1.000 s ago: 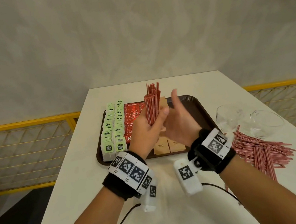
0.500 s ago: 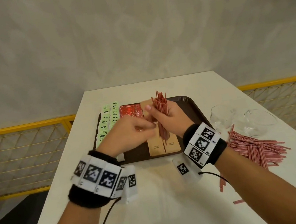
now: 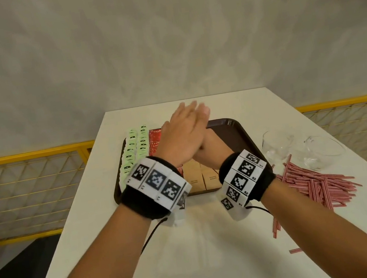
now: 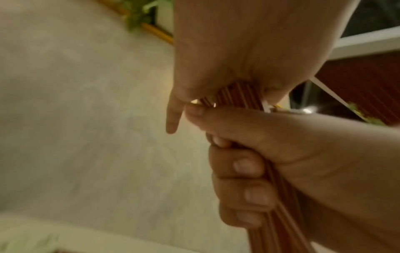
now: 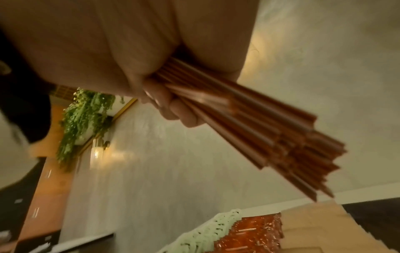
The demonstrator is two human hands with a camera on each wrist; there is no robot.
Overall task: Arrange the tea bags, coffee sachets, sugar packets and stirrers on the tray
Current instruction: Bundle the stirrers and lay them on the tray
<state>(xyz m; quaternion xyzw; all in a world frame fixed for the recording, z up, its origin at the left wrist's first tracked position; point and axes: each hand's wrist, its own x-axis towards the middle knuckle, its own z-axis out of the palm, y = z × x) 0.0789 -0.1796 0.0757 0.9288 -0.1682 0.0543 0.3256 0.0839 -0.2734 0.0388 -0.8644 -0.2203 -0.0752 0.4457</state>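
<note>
Over the brown tray my right hand grips a bundle of red stirrers, fingers curled round it. My left hand lies flat on top, fingers straight, palm against the upper end of the bundle, which it hides in the head view. On the tray, green tea bags stand in rows at the left, red coffee sachets beside them, and brown sugar packets in the near middle. The tray's right part is bare.
A heap of loose red stirrers lies on the white table right of the tray, with strays nearer me. Two glass bowls stand behind the heap. A yellow railing flanks the table.
The bundle stood upright in my right hand with the left hand beside it. Now the left hand has come flat over the bundle's top and covers it.
</note>
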